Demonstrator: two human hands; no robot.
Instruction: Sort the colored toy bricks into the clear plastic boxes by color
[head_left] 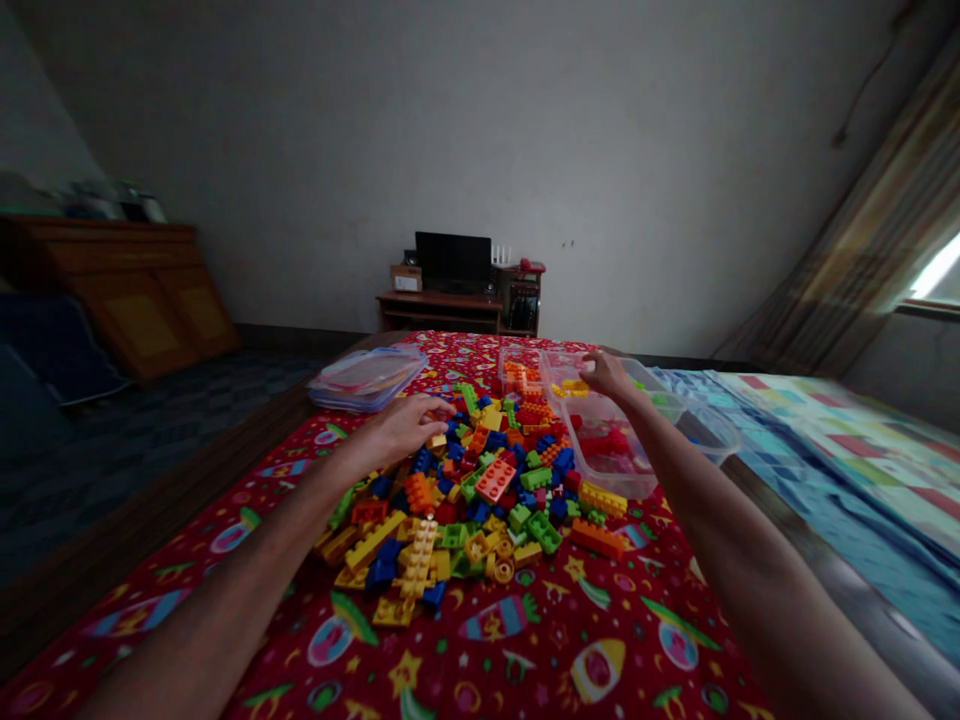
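My left hand (411, 429) is over the left side of a heap of toy building bricks (480, 485), fingers curved and apart from the thumb. A pale yellow brick (437, 441) is right below its thumb; I see nothing clearly held. My right hand (607, 375) hovers over a clear plastic box with yellow bricks (570, 389) in it. Its fingers are bent with a gap between them, and no brick shows there. The heap mixes red, orange, yellow, green and blue bricks. On top lies an orange eight-stud brick (496, 481).
A clear box with orange bricks (523, 376) stands behind the heap. Nearer is a clear box with red bricks (604, 441); another clear container (709, 430) is at the right. Stacked lids (367, 378) lie at the left on the red patterned cloth (517, 650). A bed (847, 450) adjoins right.
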